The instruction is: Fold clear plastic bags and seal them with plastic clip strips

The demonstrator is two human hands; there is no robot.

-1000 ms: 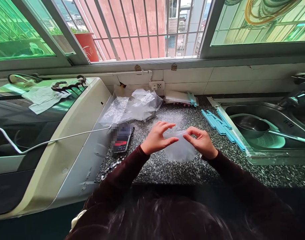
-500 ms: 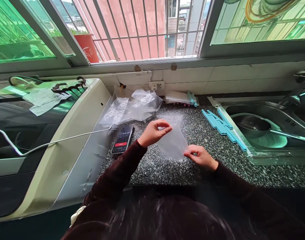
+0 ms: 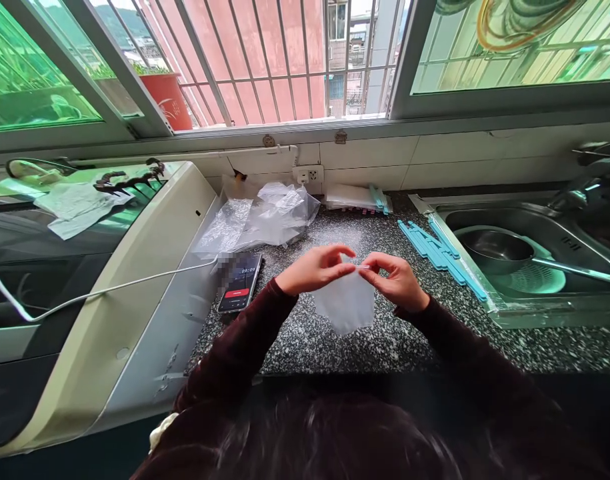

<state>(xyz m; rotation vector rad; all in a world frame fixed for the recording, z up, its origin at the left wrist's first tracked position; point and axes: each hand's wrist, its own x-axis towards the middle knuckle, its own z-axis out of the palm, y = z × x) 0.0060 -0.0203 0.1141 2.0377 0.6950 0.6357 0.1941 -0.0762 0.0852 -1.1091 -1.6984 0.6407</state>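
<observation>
White digits reading "09:09" light the dark screen of a phone (image 3: 241, 285); pixelation covers the area just beside them. We cannot make out the tiny lettering on its red button (image 3: 237, 293), nor do we read words in the pale markings on the red planter (image 3: 167, 100).

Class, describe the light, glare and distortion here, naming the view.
Head view: daylight through the window, glare on the counter, glints on the crumpled bags; head view: sink stretched near the edge, probably lens distortion; head view: thin plastic looks washed out, blocky pixels hide part of the phone.
</observation>
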